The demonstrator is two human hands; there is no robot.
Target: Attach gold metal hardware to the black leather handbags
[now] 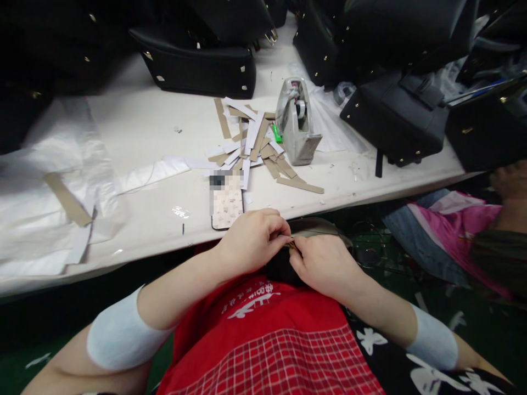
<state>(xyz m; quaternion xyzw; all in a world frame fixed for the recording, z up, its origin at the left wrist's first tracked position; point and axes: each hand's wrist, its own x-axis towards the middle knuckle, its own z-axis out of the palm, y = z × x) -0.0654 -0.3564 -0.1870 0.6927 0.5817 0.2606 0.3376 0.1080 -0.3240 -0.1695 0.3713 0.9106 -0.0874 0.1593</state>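
My left hand and my right hand meet just off the table's front edge, above my lap. Both are closed, thumbs and fingertips pinched together around a small piece with a brassy glint between them. Its kind is hidden by my fingers. A black item lies under the hands, mostly covered. Behind them shows a rounded grey-brown surface; whether it belongs to the black item I cannot tell. Nearest my left hand on the table is a phone in a patterned case.
Paper and cardboard strips lie heaped beside a grey tape dispenser. Several black handbags, one a bag with metal feet, line the table. Plastic sheeting covers its left side. Another person's arm is at far right.
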